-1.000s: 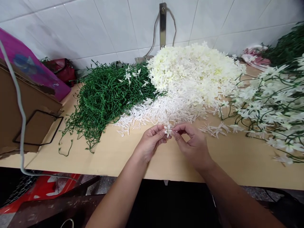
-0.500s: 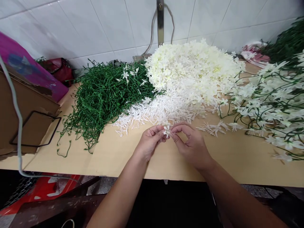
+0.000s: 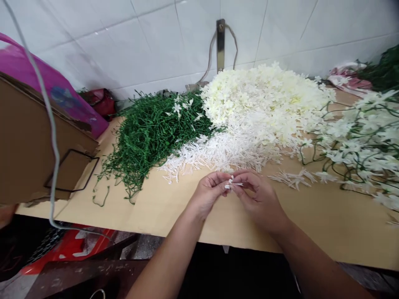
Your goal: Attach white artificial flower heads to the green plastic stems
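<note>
Close together above the front part of the table, my left hand (image 3: 207,195) and my right hand (image 3: 262,201) meet at the fingertips. Pinched in the left fingers is a small white artificial flower (image 3: 230,182), turned sideways. The right thumb and forefinger are closed on a thin white stamen piece (image 3: 238,184) at the flower; how far it sits inside the bloom is hidden by the fingers. Just beyond the hands lies a heap of white stamens (image 3: 215,151), with a pile of cream-white flower heads (image 3: 262,95) behind it.
Green plastic stems (image 3: 156,128) are heaped at left. Stemmed white flowers (image 3: 358,145) spread on the right, near a few loose stamens (image 3: 293,177). A cardboard box (image 3: 34,145) and a grey cable (image 3: 51,120) border the left side. A tiled wall (image 3: 156,45) stands behind.
The view has shifted, so the scene sits lower and farther right. The flower has turned from facing me to sideways, and the stamen piece now shows pointing right from it.
</note>
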`<state>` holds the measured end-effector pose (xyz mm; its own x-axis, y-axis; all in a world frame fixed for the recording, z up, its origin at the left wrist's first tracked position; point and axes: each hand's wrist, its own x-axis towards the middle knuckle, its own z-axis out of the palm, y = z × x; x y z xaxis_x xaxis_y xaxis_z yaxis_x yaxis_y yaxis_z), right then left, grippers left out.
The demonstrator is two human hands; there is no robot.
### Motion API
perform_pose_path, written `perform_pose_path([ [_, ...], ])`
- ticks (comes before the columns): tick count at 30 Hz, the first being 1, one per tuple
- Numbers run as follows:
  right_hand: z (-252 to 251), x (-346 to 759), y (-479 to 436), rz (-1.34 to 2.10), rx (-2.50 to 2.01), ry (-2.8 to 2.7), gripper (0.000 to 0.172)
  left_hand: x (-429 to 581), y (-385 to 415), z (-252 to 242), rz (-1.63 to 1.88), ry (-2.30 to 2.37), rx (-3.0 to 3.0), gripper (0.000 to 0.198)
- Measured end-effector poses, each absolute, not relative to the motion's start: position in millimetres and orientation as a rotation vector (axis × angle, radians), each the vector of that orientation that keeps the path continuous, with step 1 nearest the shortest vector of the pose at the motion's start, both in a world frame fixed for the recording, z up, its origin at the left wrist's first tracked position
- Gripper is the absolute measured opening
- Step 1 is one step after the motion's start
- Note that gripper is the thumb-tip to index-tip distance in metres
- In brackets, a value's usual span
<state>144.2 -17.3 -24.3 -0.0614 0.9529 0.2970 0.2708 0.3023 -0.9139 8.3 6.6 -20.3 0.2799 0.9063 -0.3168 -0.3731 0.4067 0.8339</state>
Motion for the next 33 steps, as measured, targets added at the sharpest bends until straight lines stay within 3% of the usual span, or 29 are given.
perform_pose_path([
  [4,-29,143,-16,1.061,-1.135,-1.375,0.021,7,8,-21,0.974,0.848,0.746,0.031],
  [8,-30,144,-16,1.169,-1.085,-1.413,0.012,10,6,-22,0.970,0.858,0.778,0.034],
  [12,-29,148,-18,1.095,-1.166,-1.436,0.014,8,11,-18,0.932,0.923,0.947,0.029],
  [16,-31,152,-19,1.031,-1.241,-1.430,0.015,-29,39,-4,1.030,1.426,1.592,0.005],
  [18,-32,153,-19,1.025,-1.250,-1.431,0.015,-56,56,2,1.024,1.782,1.871,0.010],
  [24,-31,154,-19,0.995,-1.259,-1.495,0.015,-103,84,0,0.360,2.322,2.199,0.030],
  [29,-32,153,-19,0.961,-1.260,-1.529,0.016,-101,90,6,0.312,2.396,2.362,0.030],
  [33,-30,153,-20,0.964,-1.243,-1.567,0.017,-108,103,20,0.035,2.299,2.748,0.031],
])
